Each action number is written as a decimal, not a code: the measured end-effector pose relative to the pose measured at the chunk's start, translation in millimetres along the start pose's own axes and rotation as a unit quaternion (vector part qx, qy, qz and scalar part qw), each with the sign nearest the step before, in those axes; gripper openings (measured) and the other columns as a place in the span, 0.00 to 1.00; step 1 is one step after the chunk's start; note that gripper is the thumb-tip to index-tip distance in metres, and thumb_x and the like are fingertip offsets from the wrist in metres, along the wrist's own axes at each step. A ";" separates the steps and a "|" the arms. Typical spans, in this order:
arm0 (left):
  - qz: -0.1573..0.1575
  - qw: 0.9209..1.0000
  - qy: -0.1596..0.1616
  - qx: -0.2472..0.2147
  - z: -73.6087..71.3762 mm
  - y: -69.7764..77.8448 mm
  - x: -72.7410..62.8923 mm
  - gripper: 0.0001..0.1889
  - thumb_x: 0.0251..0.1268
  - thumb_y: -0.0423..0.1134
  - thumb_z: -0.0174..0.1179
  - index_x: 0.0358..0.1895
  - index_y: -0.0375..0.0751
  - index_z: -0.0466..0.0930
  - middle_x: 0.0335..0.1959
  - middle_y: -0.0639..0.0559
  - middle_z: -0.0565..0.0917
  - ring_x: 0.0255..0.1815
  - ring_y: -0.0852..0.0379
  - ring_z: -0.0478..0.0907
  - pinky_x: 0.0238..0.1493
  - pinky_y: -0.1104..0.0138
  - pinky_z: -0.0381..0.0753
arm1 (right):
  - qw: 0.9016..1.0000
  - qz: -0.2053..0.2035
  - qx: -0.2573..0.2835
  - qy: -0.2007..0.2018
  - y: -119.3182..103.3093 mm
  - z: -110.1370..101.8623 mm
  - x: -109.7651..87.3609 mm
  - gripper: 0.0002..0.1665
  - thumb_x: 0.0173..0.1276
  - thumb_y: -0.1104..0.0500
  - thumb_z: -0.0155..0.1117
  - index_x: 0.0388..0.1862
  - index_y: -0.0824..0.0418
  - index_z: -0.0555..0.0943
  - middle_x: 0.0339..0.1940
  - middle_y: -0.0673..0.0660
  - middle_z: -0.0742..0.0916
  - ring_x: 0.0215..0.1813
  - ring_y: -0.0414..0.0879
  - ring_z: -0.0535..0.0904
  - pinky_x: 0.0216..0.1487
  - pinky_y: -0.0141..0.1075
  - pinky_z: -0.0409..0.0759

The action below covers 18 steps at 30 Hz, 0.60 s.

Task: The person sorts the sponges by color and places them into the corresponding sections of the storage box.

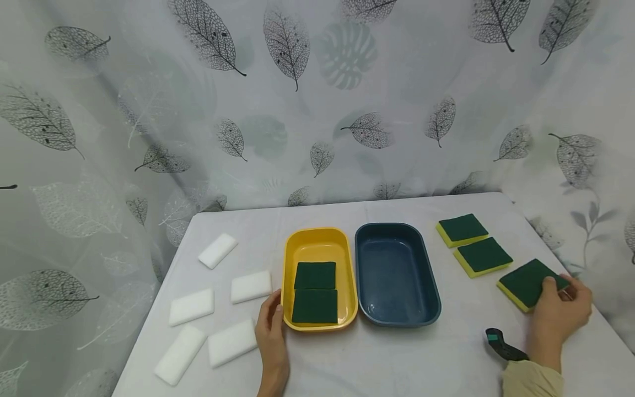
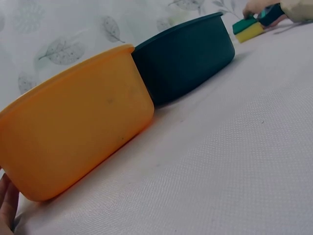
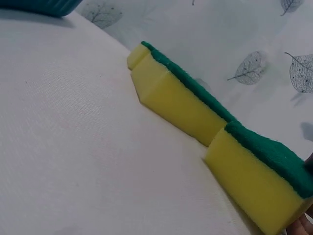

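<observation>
the nearest green-topped sponge (image 1: 522,282) was at the right of the table (image 1: 377,361), pinched at its right side by the right hand (image 1: 564,310), its long axis hard to tell. leftward from those fingers stood the blue tray (image 1: 394,275), then the yellow tray (image 1: 317,245), against whose left wall the left hand (image 1: 272,341) rested unclenched fingers.

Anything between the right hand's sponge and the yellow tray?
Yes: the blue tray stands between the yellow tray and the sponge in the right hand. Sliding straight across would likely hit it.
</observation>
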<state>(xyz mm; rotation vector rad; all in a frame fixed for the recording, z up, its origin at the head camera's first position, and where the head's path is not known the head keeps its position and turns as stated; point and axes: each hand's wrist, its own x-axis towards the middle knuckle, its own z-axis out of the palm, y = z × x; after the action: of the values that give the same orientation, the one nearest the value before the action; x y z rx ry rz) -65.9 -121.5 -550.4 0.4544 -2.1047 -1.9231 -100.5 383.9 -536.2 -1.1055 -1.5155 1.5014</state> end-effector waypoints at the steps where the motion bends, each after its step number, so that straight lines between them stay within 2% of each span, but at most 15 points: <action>1: -0.001 1.000 0.001 0.001 -0.2 -0.1 0.0 0.19 0.85 0.48 0.49 0.71 0.52 0.75 0.70 0.57 0.78 0.66 0.66 0.74 0.62 0.86 0.73 | 1.000 0.000 -0.012 0.002 0.3 -0.3 0.1 0.16 0.74 0.56 0.63 0.57 0.39 0.81 0.46 0.33 0.73 0.45 0.27 0.67 0.54 0.24 0.64; 5: 0.000 1.000 0.004 0.000 -0.7 -0.9 0.1 0.19 0.85 0.47 0.49 0.71 0.52 0.75 0.69 0.57 0.78 0.66 0.65 0.74 0.62 0.86 0.73 | 0.999 -0.007 -0.047 0.007 1.3 -1.1 -0.1 0.15 0.74 0.54 0.63 0.55 0.36 0.81 0.45 0.30 0.73 0.43 0.25 0.66 0.53 0.24 0.63; 7: 0.000 1.000 0.004 0.000 -0.8 -1.4 0.2 0.19 0.85 0.47 0.49 0.71 0.52 0.75 0.69 0.57 0.78 0.66 0.65 0.74 0.62 0.86 0.73 | 0.999 -0.008 -0.044 0.006 0.9 -1.1 -0.6 0.14 0.74 0.53 0.63 0.52 0.35 0.82 0.44 0.30 0.73 0.42 0.26 0.66 0.52 0.24 0.63; 14: 0.011 1.000 0.006 -0.004 -0.8 -2.9 0.8 0.19 0.86 0.47 0.49 0.71 0.51 0.75 0.69 0.56 0.79 0.65 0.65 0.75 0.62 0.85 0.74 | 1.000 0.013 0.013 -0.013 -4.2 -1.5 -3.3 0.10 0.73 0.56 0.65 0.43 0.37 0.80 0.45 0.34 0.74 0.45 0.28 0.66 0.50 0.23 0.64; 18: 0.011 1.000 0.005 -0.004 -0.3 -3.2 1.0 0.19 0.86 0.47 0.49 0.71 0.51 0.75 0.69 0.56 0.79 0.65 0.65 0.75 0.62 0.85 0.74 | 0.994 0.054 0.084 -0.040 -9.8 -2.6 -2.8 0.08 0.74 0.59 0.67 0.43 0.44 0.79 0.47 0.38 0.73 0.51 0.30 0.66 0.46 0.17 0.67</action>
<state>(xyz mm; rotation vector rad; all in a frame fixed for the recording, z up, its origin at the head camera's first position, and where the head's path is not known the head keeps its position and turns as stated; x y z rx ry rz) -66.5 -122.4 -553.5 0.4363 -2.0864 -1.9134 -97.9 382.6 -526.0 -1.0532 -1.3719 1.7304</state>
